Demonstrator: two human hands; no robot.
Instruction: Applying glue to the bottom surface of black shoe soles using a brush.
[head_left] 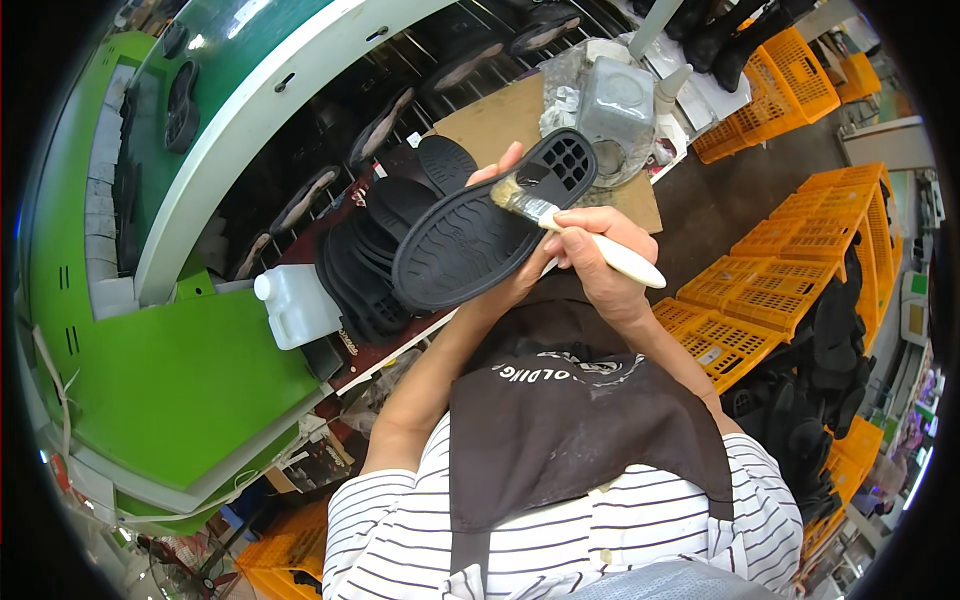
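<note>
A black shoe sole is tilted in front of my chest, its hollow heel grid toward the upper right. My left hand grips it from beneath, fingertips showing past its far edge and the rest mostly hidden. Between the fingers of my right hand is the white handle of a flat paintbrush. Its bristles rest against the inside of the sole, near the middle. More black soles lie stacked on the table just left of the held one.
A white plastic jug stands left of the stacked soles. A clear square container sits at the back on cardboard. Shoe parts fill a rack beneath the curved conveyor frame. Orange crates stand to the right.
</note>
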